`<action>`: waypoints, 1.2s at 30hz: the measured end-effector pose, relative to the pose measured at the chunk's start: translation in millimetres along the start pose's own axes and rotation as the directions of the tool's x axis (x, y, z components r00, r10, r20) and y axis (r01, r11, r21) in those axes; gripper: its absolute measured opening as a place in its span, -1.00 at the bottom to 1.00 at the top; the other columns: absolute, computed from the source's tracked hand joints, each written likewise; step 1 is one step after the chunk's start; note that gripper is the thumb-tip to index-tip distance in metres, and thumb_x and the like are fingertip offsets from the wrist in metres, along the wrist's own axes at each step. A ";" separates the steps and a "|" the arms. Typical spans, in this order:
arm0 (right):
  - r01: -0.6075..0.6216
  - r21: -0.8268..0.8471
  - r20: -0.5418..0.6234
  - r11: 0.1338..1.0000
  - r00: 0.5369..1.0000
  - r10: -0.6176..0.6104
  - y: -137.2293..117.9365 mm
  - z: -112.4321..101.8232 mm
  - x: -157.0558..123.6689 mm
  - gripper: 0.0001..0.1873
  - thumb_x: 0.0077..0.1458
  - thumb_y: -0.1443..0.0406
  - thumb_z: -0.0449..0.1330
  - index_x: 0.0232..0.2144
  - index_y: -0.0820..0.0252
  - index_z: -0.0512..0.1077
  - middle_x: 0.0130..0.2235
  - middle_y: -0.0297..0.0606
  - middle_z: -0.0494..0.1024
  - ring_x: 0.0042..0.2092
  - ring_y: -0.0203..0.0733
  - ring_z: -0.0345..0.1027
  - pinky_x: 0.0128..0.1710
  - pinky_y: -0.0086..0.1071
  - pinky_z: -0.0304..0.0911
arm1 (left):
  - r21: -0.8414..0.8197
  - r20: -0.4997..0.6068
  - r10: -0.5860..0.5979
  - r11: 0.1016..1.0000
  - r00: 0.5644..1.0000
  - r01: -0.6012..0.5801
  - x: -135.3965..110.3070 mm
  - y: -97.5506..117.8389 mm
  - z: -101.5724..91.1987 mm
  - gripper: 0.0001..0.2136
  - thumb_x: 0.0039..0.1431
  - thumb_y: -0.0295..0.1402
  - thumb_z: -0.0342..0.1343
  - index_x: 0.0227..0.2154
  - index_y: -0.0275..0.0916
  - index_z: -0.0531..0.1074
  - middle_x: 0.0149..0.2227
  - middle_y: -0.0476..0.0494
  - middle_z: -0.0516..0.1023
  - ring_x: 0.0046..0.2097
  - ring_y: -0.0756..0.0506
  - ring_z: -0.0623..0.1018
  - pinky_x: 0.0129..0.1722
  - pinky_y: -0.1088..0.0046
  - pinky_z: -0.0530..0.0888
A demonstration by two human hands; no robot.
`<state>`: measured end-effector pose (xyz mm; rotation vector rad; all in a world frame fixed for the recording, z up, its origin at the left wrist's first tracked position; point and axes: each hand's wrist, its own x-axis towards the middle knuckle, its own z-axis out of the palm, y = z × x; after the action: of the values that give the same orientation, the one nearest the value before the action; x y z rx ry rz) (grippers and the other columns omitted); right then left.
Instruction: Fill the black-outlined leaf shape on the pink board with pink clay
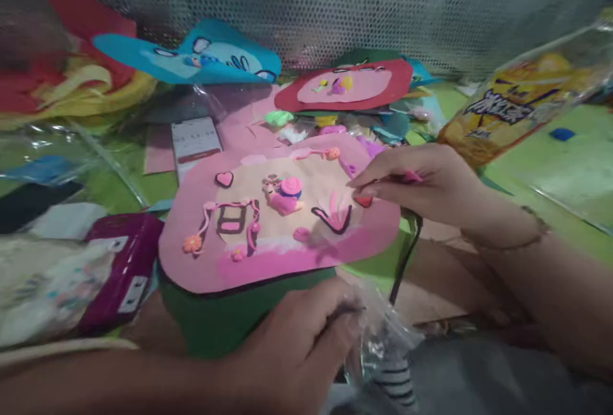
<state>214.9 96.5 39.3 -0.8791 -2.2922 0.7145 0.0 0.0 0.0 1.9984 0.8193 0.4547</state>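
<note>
A pink rounded card board [186, 198] lies on the table, decorated with a pink clay snail [285, 195], clay flowers, a heart and black-outlined shapes. My right hand [426, 188] reaches over its right edge, thumb and fingertips pinched together at the surface; what they hold, if anything, is too small to make out. Just below those fingertips is a small red piece [364, 200]. A bit of pink [412, 175] shows by the curled fingers. Close to me, my left hand [306, 338] is closed on a clear plastic bag [383, 332], below the board's near edge.
Behind the board lie a phone [196, 140], several clay lumps [279, 118], a blue paper cutout [230, 51] and a red oval card [393, 80]. A yellow-labelled bottle [517, 99] leans at the right. A purple packet [119, 262] is at the left.
</note>
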 end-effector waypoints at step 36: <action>-0.091 -0.343 -0.007 0.935 0.996 0.094 -3.0 7.0 -0.1 -0.74 0.06 0.13 0.22 -0.53 0.15 0.50 -0.55 -0.35 0.49 -0.52 -0.34 0.26 -0.51 -0.43 0.14 | 0.760 -0.078 0.608 0.549 0.790 -0.347 -6.1 -25.7 29.3 -0.80 0.18 -0.55 -0.15 -0.52 -0.29 0.27 -0.03 -0.44 0.48 0.06 -0.35 0.42 0.09 0.00 0.20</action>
<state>209.0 92.6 36.3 -1.1491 -2.4384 0.3586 3.6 -12.4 -37.3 2.9871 0.6722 0.9346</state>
